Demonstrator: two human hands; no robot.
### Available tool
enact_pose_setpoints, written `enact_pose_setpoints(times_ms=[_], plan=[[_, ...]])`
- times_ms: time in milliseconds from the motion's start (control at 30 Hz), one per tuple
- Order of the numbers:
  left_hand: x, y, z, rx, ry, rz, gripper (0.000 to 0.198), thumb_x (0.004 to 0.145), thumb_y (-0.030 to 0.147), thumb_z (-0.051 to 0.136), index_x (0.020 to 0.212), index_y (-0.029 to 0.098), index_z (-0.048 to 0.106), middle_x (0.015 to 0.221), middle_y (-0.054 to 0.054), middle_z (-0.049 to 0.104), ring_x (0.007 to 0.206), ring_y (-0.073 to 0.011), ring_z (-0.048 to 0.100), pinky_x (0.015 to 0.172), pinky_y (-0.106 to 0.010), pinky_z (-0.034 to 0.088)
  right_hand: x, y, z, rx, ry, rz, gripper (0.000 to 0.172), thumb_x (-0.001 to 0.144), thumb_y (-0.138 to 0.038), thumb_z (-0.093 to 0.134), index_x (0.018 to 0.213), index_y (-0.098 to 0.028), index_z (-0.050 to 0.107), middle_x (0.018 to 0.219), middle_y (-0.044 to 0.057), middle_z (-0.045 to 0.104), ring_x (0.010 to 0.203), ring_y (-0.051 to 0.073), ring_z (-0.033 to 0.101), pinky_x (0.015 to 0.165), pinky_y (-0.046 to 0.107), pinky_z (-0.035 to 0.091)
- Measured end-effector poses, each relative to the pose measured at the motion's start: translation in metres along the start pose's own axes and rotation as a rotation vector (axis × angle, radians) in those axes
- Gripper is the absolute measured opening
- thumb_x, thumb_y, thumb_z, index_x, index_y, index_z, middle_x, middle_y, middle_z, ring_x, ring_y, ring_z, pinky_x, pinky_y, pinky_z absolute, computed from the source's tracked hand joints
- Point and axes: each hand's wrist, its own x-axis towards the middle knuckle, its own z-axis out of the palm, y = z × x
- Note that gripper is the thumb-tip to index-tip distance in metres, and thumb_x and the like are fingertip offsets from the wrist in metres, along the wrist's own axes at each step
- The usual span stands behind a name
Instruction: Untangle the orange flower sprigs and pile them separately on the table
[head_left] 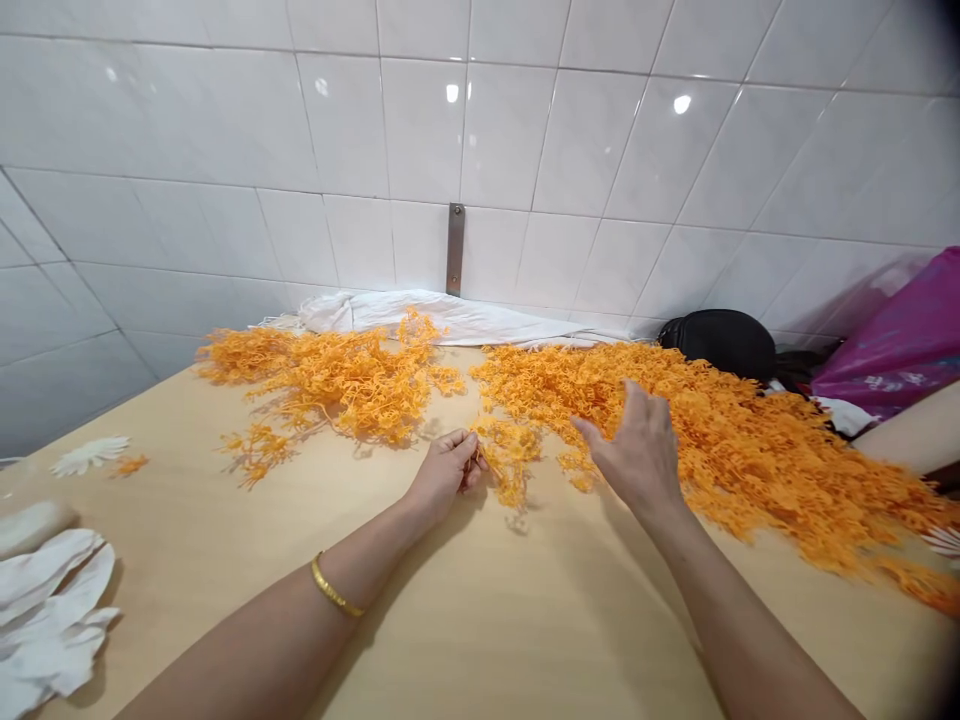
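My left hand (450,468), below a gold bangle on the wrist, pinches the stem end of a small orange artificial flower sprig (510,455). The sprig's fine branching tips point right, just over the table. My right hand (636,450) is raised with thumb and fingers apart, holding nothing, in front of a large heap of orange sprigs (735,440). Beyond my left hand lies a smaller pile of orange sprigs (345,375), with loose stems toward its near side.
White cloth (480,318) lies along the tiled wall. A black pouch (720,340) and a purple bag (892,340) sit at the back right. White gloves (56,610) and a white petal piece (90,455) rest on the left of the wooden table (480,620).
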Motion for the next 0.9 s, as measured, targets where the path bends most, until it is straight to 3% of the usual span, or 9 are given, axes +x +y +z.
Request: enact_pose_setpoints(times_ms=[100,200,333,433,533,600,700,800,900], plan=[[-0.001,0.002,0.001,-0.011,-0.003,-0.005,0.024,0.074,0.036,0.051,0.063,0.015,0.047,0.054,0.001,0.051,0.034,-0.0026,0.034,0.036,-0.017,0.018,-0.003,0.012,0.008,-0.081,-0.166,-0.06,0.046,0.07,-0.043,0.054,0.106,-0.014,0.052,0.107,0.02,0.048,0.095,0.035,0.045,0.07,0.044,0.036],[-0.002,0.005,0.003,-0.006,0.003,-0.01,0.022,0.073,0.035,0.051,0.065,0.014,0.048,0.055,0.001,0.052,0.034,-0.0026,0.035,0.036,-0.017,0.019,-0.013,0.003,0.005,0.147,-0.36,-0.124,0.028,0.08,-0.038,0.042,0.086,-0.017,0.059,0.086,0.011,0.057,0.084,0.025,0.051,0.07,0.038,0.039],[-0.003,0.006,0.004,-0.014,0.009,-0.024,0.02,0.073,0.033,0.05,0.065,0.015,0.046,0.053,0.002,0.052,0.033,-0.0034,0.036,0.036,-0.017,0.022,-0.03,-0.02,0.002,0.38,-0.644,-0.06,0.044,0.072,-0.051,0.049,0.1,-0.017,0.055,0.085,0.008,0.058,0.076,0.019,0.054,0.065,0.03,0.041],[-0.002,0.005,0.002,-0.047,-0.002,-0.03,0.021,0.071,0.034,0.052,0.062,0.016,0.045,0.045,0.004,0.047,0.032,-0.0043,0.035,0.037,-0.018,0.022,-0.044,-0.034,0.007,0.331,-0.69,-0.093,0.06,0.061,-0.052,0.059,0.109,-0.017,0.051,0.095,0.009,0.056,0.087,0.024,0.051,0.071,0.033,0.04],[-0.001,0.004,0.0,-0.062,-0.039,-0.025,0.027,0.071,0.039,0.053,0.058,0.015,0.047,0.04,0.004,0.042,0.032,-0.0045,0.034,0.037,-0.019,0.019,-0.049,-0.041,0.013,0.379,-0.653,-0.111,0.035,0.069,-0.036,0.054,0.099,-0.018,0.056,0.091,0.009,0.057,0.089,0.024,0.049,0.076,0.035,0.037],[-0.001,0.004,-0.002,-0.023,-0.064,-0.032,0.034,0.071,0.044,0.053,0.054,0.014,0.049,0.038,0.003,0.041,0.032,-0.0044,0.032,0.037,-0.02,0.018,-0.044,-0.042,0.014,0.547,-0.655,0.036,0.019,0.072,-0.026,0.047,0.084,-0.016,0.059,0.08,0.008,0.058,0.08,0.021,0.052,0.072,0.034,0.038],[-0.002,0.006,-0.002,0.025,-0.069,-0.033,0.04,0.069,0.046,0.055,0.047,0.013,0.049,0.037,0.002,0.039,0.032,-0.0044,0.03,0.037,-0.021,0.017,-0.033,-0.038,0.014,1.015,-0.747,0.511,0.01,0.071,-0.025,0.048,0.071,-0.016,0.054,0.062,0.004,0.056,0.062,0.017,0.053,0.061,0.029,0.041],[-0.003,0.009,0.0,0.019,-0.074,-0.024,0.044,0.071,0.048,0.052,0.045,0.013,0.05,0.04,0.0,0.042,0.034,-0.0047,0.032,0.037,-0.021,0.018,-0.029,-0.029,0.013,1.44,-0.778,0.978,0.011,0.073,-0.027,0.049,0.077,-0.017,0.053,0.053,0.001,0.052,0.048,0.012,0.048,0.048,0.023,0.038],[-0.005,0.012,0.003,0.076,-0.085,-0.053,0.045,0.074,0.05,0.046,0.055,0.011,0.058,0.039,0.0,0.044,0.033,-0.0051,0.031,0.037,-0.02,0.018,-0.034,-0.025,0.014,1.589,-0.839,1.175,0.02,0.079,-0.032,0.045,0.073,-0.015,0.053,0.042,-0.001,0.045,0.037,0.008,0.039,0.042,0.02,0.035]])
